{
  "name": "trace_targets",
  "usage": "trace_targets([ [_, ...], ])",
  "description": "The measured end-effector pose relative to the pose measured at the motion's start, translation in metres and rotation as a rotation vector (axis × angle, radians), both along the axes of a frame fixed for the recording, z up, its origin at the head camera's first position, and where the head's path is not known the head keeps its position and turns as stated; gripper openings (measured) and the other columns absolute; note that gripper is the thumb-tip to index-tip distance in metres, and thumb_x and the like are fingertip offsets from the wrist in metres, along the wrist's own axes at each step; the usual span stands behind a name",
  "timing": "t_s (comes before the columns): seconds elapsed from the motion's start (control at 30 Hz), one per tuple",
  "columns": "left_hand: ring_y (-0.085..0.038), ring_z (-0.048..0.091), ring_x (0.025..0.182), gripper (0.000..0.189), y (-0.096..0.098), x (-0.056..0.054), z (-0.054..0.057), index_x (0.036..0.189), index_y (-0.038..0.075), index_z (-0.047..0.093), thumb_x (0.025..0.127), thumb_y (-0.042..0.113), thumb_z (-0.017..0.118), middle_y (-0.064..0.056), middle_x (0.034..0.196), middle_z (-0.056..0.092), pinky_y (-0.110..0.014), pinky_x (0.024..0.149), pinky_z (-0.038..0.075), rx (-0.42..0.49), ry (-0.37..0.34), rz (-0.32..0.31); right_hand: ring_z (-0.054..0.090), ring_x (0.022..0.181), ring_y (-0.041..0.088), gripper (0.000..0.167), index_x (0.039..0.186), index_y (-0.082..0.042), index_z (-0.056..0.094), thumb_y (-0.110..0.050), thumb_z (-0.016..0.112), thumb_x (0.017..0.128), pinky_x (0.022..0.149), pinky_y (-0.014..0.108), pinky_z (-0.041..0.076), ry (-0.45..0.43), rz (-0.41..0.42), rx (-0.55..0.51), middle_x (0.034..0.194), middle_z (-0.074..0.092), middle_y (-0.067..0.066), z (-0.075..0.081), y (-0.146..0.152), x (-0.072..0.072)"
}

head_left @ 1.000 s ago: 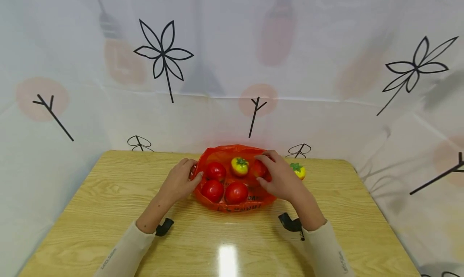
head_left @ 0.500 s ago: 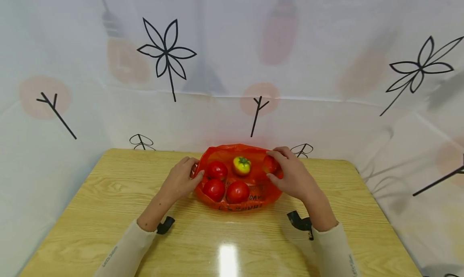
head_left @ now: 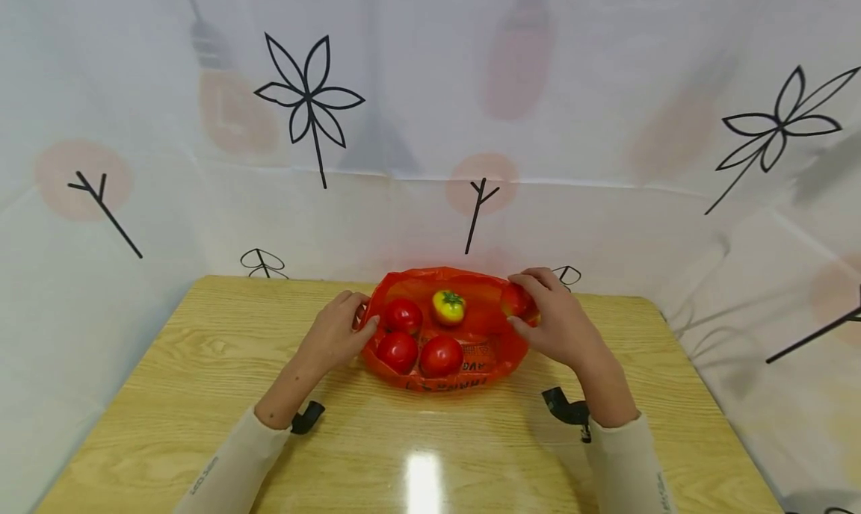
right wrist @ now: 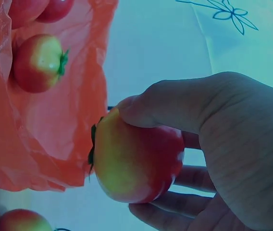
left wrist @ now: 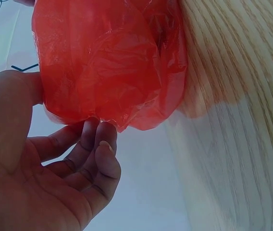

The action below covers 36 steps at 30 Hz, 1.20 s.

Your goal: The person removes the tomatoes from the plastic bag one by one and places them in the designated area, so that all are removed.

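In the head view, a red plastic bag [head_left: 480, 379] lies with its mouth spread wide. Several red tomatoes [head_left: 442, 356] and a yellow-topped tomato [head_left: 448, 308] with green sepals sit inside it. At the bag's left edge, my left hand [head_left: 334, 333] grips the rim; in the left wrist view its curled fingertips touch the plastic. My right hand [head_left: 561, 323] holds a red-and-yellow tomato [right wrist: 136, 159] between thumb and fingers at the right edge of the bag. From the right wrist view, this tomato appears just outside the rim, its green sepals facing the bag.
Outside the bag, another tomato [right wrist: 23, 221] shows partly in the right wrist view. The bag rests on a light wooden table [head_left: 222, 335], close to its back edge. White patterned cloth [head_left: 403, 125] hangs behind and at the sides.
My right hand has moved right with the tomato, from inside the bag to its right edge. It now covers the spot where a yellow tomato showed earlier. My left hand stays at the rim.
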<state>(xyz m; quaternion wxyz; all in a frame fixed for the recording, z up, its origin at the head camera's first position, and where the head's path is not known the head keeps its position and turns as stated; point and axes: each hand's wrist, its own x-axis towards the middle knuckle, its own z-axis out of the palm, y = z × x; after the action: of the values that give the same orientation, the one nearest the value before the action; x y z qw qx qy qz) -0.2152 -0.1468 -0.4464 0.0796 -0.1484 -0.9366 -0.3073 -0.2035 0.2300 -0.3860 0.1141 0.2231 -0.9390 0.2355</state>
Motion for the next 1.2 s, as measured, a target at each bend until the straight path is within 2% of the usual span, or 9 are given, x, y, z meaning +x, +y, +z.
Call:
trace_targets([
  [0.43,-0.02,0.054,0.082,0.033,0.0,0.001,0.001,0.122,0.004,0.067,0.097,0.024,0.072,-0.005,0.097,0.059,-0.031,0.069,0.052,-0.004,0.008,-0.006,0.06,0.12,0.047,0.059,0.142,0.002,0.057,-0.005,0.08,0.089,0.092,0.06,0.059,-0.003,-0.036,-0.014,0.144,0.05,0.025,0.007,0.013,0.004],
  [0.77,-0.019,0.055,0.082,0.032,0.0,0.0,-0.001,0.122,0.004,0.068,0.097,0.023,0.073,-0.005,0.098,0.06,-0.03,0.069,0.052,-0.009,0.007,-0.009,0.057,0.122,0.048,0.065,0.142,0.008,0.054,-0.004,0.083,0.085,0.091,0.063,0.058,0.008,-0.073,-0.01,0.142,0.048,0.028,0.005,0.026,0.0],
  [1.03,-0.02,0.055,0.083,0.033,0.0,0.0,-0.002,0.123,0.003,0.068,0.097,0.023,0.072,-0.006,0.1,0.061,-0.03,0.07,0.053,-0.011,0.004,-0.007,0.057,0.117,0.048,0.062,0.139,0.007,0.055,-0.002,0.083,0.084,0.089,0.064,0.059,0.024,-0.083,-0.022,0.138,0.049,0.029,0.002,0.039,-0.002],
  [1.2,-0.019,0.055,0.082,0.033,0.001,0.0,-0.002,0.123,0.003,0.068,0.098,0.023,0.072,-0.006,0.1,0.061,-0.031,0.07,0.053,-0.012,0.007,-0.01,0.056,0.119,0.05,0.067,0.14,0.007,0.053,-0.003,0.085,0.083,0.09,0.065,0.058,-0.006,-0.115,-0.02,0.14,0.047,0.03,0.002,0.044,-0.002],
])
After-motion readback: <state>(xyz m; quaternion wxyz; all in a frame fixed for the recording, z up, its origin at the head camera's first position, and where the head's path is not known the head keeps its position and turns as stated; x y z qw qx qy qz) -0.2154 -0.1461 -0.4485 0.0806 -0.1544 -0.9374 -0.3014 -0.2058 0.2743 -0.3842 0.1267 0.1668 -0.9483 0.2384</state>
